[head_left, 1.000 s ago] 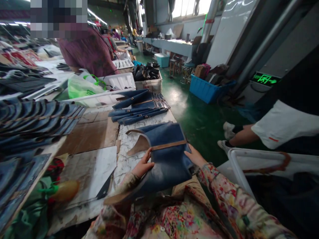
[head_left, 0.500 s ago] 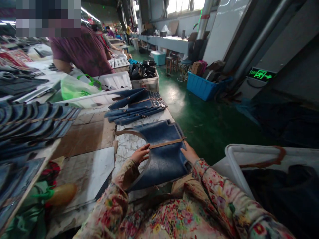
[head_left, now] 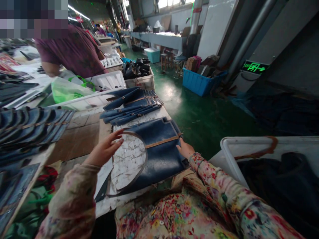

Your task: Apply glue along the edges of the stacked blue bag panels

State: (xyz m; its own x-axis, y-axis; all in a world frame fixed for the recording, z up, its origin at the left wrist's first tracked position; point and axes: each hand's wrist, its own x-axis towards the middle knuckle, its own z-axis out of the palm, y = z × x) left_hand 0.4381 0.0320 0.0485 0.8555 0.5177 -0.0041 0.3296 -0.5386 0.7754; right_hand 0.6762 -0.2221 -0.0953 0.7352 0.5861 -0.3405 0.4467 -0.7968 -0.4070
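Observation:
A dark blue leather-like panel [head_left: 161,162] with a rounded cutout on its left side lies flat on the worktable in front of me. Across its middle runs a narrow brown strip [head_left: 161,142], reaching the right edge. My right hand [head_left: 186,148] grips that right edge near the strip's end, thumb on top; its other fingers are partly hidden. Left of the cutout, my left hand [head_left: 106,149] hovers with fingers stretched apart, holding nothing. Beyond the panel lie several folded blue pieces [head_left: 132,113] with metal fittings.
Overlapping blue curved pieces [head_left: 30,124] cover the left side of the table. A white bin [head_left: 225,146] holding dark material stands at my right. A person in a purple top [head_left: 74,49] is ahead left, beside a white tray [head_left: 114,79]. A blue crate [head_left: 196,81] sits on the green floor [head_left: 199,116].
My left hand has let go of the cutout edge and moved left, away from the panel. My right hand stays at the panel's right edge. The view has shifted slightly.

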